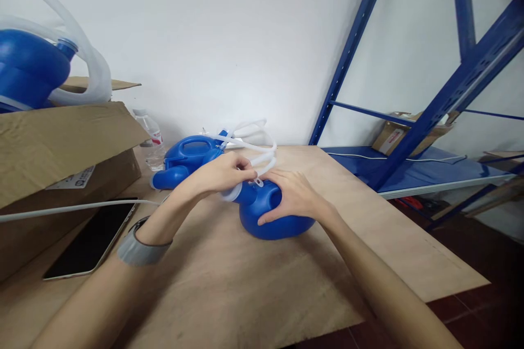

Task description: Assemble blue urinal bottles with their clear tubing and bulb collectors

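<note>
A round blue plastic bottle (262,223) with a handle lies on the wooden table (229,283), its neck pointing left. My right hand (297,193) wraps over its top and handle, thumb on the near side. My left hand (225,173) pinches a small white tab (258,181) at the bottle's neck. A white cap or rim (232,193) shows below my left hand. Behind my hands loops a translucent white tube (268,148). Another blue bottle (192,152) with a handle lies beyond my left wrist.
An open cardboard box (69,158) stands at the left, with a blue bottle (33,68) and thick tubing on top. A phone (92,237), a cable and a clear water bottle (151,139) are nearby. Blue metal shelving (429,163) borders the table's right.
</note>
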The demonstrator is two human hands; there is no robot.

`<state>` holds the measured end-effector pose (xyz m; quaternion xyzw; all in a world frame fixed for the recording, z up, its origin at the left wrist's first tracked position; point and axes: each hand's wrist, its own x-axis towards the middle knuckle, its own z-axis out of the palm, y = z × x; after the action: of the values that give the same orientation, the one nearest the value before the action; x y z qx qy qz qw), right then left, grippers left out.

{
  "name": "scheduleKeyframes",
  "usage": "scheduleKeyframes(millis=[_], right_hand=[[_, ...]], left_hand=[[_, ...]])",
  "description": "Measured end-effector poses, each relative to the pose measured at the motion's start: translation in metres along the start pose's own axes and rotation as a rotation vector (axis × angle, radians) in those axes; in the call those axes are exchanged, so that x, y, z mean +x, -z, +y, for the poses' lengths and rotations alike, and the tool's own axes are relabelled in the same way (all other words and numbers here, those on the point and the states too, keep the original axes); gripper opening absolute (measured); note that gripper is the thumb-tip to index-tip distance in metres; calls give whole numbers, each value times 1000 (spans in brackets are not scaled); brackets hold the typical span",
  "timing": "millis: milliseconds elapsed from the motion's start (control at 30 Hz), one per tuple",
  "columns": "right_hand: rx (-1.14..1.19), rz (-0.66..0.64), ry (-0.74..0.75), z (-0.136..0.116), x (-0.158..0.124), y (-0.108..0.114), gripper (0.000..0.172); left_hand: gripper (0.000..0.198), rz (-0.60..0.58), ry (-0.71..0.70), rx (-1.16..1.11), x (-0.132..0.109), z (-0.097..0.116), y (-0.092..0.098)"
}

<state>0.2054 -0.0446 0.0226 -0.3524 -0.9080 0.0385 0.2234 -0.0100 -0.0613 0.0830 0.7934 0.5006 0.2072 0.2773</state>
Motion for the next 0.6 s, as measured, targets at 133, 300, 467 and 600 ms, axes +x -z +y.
scheduleKeyframes(millis=[133,300,467,600], right_hand=[[43,16,-41,-3,-1,4,66],[144,18,-111,-3,3,5,30],[231,-17,-158,3,11,4,24],[305,-54,-178,11,16,2,24]], left_hand=[[19,46,-1,128,0,0,-3],[15,52,-16,153,0,2,-5],[18,96,-31,187,1,-1,-7],[21,187,-47,167,2,-4,-9]])
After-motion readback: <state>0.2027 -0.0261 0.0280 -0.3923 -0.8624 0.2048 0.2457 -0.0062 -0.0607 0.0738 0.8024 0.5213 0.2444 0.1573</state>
